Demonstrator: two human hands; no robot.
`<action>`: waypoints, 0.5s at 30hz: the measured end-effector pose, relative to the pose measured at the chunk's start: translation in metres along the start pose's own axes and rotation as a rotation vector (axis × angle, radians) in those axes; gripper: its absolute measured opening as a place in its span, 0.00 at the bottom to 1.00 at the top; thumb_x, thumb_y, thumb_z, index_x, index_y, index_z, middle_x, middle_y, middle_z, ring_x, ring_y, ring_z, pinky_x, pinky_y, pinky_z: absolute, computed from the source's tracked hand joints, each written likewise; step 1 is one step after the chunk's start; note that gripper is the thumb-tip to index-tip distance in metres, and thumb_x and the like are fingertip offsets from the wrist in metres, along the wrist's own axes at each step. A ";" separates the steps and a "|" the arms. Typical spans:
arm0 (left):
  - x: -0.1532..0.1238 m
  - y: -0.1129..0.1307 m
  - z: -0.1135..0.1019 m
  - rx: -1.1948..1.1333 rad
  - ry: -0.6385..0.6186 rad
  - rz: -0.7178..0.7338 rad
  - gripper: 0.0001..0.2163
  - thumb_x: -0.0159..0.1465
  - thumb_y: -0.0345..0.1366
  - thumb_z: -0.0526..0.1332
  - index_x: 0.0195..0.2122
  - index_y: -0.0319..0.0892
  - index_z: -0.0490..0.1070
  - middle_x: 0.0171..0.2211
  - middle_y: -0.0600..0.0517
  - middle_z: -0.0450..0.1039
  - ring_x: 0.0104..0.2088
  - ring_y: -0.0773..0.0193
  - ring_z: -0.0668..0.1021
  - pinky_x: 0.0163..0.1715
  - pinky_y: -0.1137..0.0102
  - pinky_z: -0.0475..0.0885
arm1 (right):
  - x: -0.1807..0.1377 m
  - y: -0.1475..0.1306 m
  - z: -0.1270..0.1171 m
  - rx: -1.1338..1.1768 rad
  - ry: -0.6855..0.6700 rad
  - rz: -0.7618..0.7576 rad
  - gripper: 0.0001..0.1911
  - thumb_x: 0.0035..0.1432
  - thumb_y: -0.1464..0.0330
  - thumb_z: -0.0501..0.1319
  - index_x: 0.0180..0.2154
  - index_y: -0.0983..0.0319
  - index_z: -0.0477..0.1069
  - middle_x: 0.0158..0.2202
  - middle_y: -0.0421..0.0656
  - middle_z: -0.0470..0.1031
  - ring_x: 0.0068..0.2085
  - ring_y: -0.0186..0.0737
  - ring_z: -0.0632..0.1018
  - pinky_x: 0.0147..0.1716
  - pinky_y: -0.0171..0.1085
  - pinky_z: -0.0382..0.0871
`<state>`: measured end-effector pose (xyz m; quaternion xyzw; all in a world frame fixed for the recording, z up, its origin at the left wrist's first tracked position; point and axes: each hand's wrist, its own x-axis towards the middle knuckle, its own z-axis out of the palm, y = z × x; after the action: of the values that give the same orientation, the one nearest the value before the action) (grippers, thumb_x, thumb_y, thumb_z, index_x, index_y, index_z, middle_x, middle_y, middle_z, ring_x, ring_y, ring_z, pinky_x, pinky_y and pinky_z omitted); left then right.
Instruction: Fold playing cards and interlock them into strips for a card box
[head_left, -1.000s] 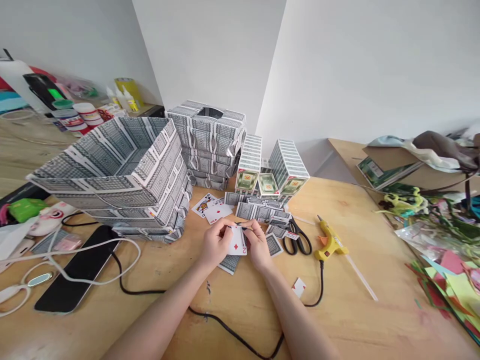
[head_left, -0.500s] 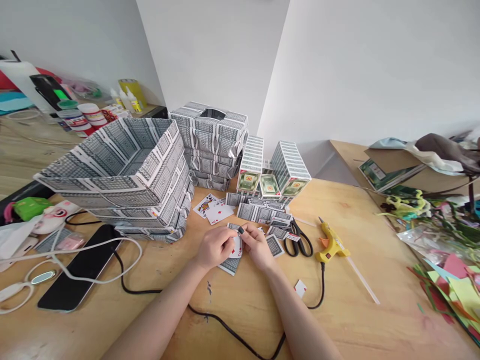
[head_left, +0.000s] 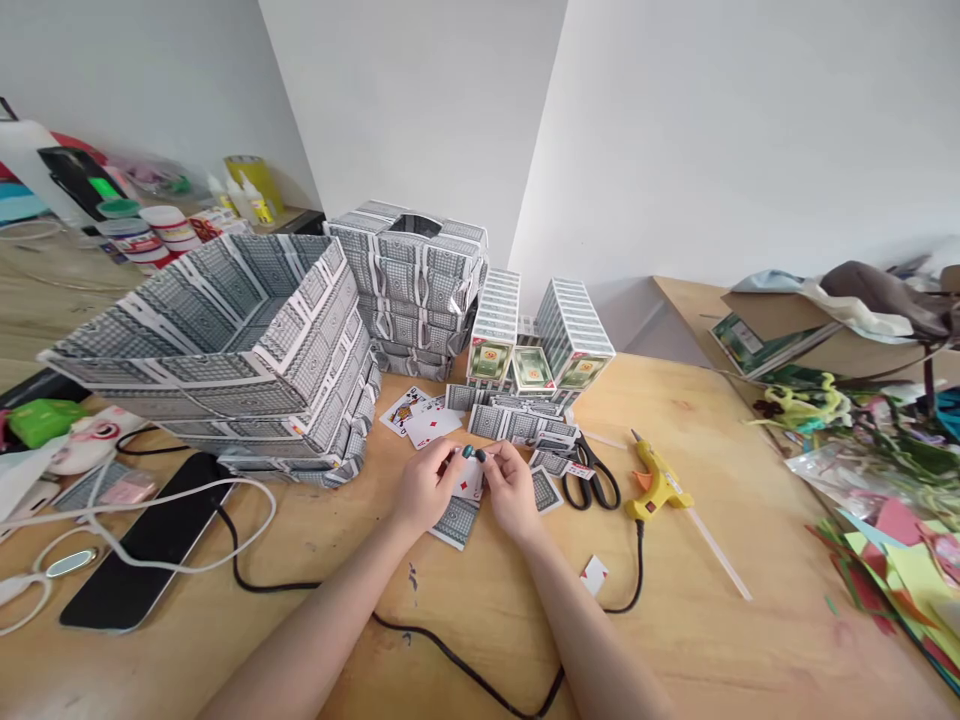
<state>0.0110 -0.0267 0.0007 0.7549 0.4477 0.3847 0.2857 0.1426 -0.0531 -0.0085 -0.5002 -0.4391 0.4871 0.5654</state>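
A wooden table [head_left: 712, 640] stands in a white-walled corner, crowded with craft things. Near its middle the left hand [head_left: 421, 490] and the right hand [head_left: 511, 490] meet over a playing card [head_left: 469, 481], a red diamond card held face up just above the tabletop; the fingers of both hands are pinched narrow on its upper edge, thumbs on top, and the card looks bent or creased between them, though how far it is folded is hard to tell. Under the hands lies another card face down [head_left: 455, 522], and more cards [head_left: 421, 420] lie face up just beyond. A big open box built of cards [head_left: 225, 350] stands to the left, a second card structure [head_left: 416, 275] behind it, and 3 packs of cards [head_left: 536, 345] stand to the right of that. Scissors [head_left: 591, 480] and a yellow glue gun [head_left: 654, 485] lie just right of the hands, and the gun's black cable [head_left: 480, 680] loops under both forearms. The risks, as I judge them: a crooked pinch would set the crease off line; a forearm dragging the cable could pull the glue gun toward the loose cards; a wide elbow on the left could knock the card box, which looks light.
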 end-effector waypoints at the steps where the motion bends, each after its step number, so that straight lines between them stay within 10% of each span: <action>1: 0.001 -0.001 0.001 0.006 0.018 0.006 0.08 0.62 0.36 0.49 0.31 0.41 0.65 0.28 0.52 0.70 0.29 0.66 0.72 0.30 0.73 0.67 | 0.000 0.001 0.000 0.004 -0.003 0.008 0.13 0.52 0.57 0.58 0.28 0.61 0.63 0.22 0.36 0.64 0.21 0.31 0.64 0.20 0.30 0.59; 15: -0.003 0.000 0.004 0.155 0.141 0.174 0.09 0.62 0.32 0.49 0.35 0.41 0.69 0.31 0.48 0.74 0.34 0.63 0.75 0.38 0.67 0.69 | 0.002 -0.005 -0.004 -0.066 -0.101 0.023 0.13 0.52 0.58 0.58 0.29 0.62 0.70 0.22 0.39 0.68 0.22 0.33 0.67 0.22 0.33 0.64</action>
<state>0.0129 -0.0297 -0.0025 0.7817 0.4281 0.4243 0.1599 0.1477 -0.0517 -0.0042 -0.4985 -0.4771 0.5035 0.5201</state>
